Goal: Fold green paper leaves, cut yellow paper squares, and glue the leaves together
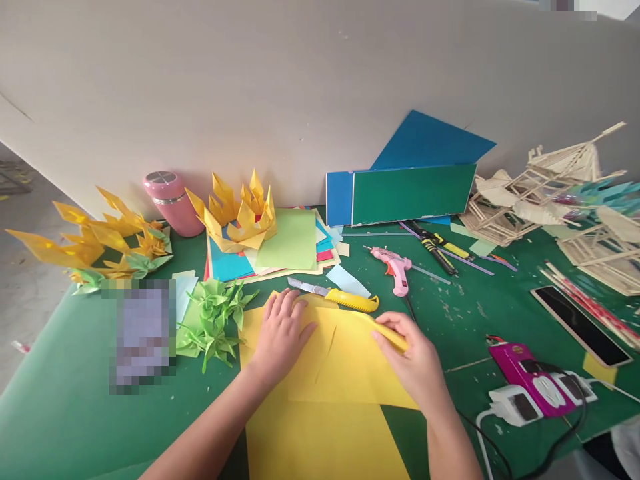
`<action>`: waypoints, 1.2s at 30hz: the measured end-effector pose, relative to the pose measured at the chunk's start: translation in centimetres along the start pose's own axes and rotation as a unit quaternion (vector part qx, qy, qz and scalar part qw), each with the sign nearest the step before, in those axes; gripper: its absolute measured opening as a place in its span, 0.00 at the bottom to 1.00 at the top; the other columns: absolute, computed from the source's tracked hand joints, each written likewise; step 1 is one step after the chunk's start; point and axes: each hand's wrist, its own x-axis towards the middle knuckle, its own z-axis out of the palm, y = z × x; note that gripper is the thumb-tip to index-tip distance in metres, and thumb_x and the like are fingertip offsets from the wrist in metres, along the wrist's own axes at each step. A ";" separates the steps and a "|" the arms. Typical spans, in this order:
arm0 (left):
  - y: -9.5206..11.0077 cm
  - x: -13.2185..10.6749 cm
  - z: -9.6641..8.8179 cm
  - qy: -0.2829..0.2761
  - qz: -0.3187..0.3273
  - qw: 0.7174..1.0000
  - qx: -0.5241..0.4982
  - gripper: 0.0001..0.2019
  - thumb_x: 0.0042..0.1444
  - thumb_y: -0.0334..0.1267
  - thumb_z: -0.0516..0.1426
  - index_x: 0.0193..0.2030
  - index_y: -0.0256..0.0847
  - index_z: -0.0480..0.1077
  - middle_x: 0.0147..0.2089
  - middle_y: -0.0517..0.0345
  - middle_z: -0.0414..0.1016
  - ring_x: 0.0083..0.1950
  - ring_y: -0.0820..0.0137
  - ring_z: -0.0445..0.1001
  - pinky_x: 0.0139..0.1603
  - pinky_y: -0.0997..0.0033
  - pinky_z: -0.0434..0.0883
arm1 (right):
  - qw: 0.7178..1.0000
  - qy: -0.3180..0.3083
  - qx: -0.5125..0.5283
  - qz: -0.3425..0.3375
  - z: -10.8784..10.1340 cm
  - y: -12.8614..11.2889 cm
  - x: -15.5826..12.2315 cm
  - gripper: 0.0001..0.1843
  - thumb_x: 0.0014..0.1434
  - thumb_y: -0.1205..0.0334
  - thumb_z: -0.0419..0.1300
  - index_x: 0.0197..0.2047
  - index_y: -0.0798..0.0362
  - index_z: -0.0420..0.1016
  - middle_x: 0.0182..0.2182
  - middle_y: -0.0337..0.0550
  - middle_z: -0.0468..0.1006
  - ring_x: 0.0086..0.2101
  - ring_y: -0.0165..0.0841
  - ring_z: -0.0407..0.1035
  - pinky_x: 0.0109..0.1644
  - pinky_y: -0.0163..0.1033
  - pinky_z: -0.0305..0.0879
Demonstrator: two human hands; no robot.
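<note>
Yellow paper [350,373] lies in overlapping sheets on the table in front of me, with a dark slanting line near its middle. My left hand [283,333] rests flat on the upper left of the top sheet, its fingers stretched out. At the sheet's far right corner my right hand [410,360] is closed, pinching the curled yellow edge between thumb and fingers. Just beyond the paper's far edge lies a yellow utility knife [353,300] with its blade out. Green folded paper flowers [213,327] sit to the left of my left hand.
A pink glue gun [395,267] lies behind my right hand. A yellow paper crown [243,220] stands on coloured sheets near a pink flask [177,207]. At right are a magenta power strip [535,380] with cables, a phone [580,325] and wooden stick models [525,200].
</note>
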 end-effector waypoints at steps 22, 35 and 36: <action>-1.2 -0.1 -3.5 -0.040 -0.306 0.631 -0.712 0.31 0.48 0.47 0.63 0.59 0.43 0.64 0.57 0.48 0.74 0.59 0.54 0.69 0.56 0.57 0.68 | 0.891 -0.212 -0.031 -0.401 5.3 -5.8 -1.9 0.20 0.63 0.75 0.44 0.56 0.48 0.58 0.41 0.43 0.77 0.37 0.33 0.72 0.39 0.38 0.69; -2.4 -0.4 -3.0 -0.021 -0.336 0.617 -0.711 0.27 0.42 0.39 0.62 0.52 0.41 0.70 0.42 0.53 0.81 0.41 0.58 0.79 0.41 0.61 0.75 | 0.949 -0.232 -0.040 -0.210 1.0 -3.0 1.6 0.18 0.49 0.81 0.52 0.33 0.49 0.74 0.34 0.41 0.78 0.38 0.38 0.71 0.45 0.46 0.65; -2.4 -0.4 -3.0 -0.024 -0.337 0.614 -0.713 0.26 0.42 0.39 0.62 0.51 0.41 0.71 0.41 0.54 0.81 0.41 0.59 0.79 0.40 0.63 0.75 | 0.957 -0.219 -0.018 -0.190 0.8 -2.7 1.9 0.15 0.52 0.78 0.54 0.32 0.48 0.74 0.33 0.41 0.78 0.38 0.38 0.71 0.45 0.46 0.64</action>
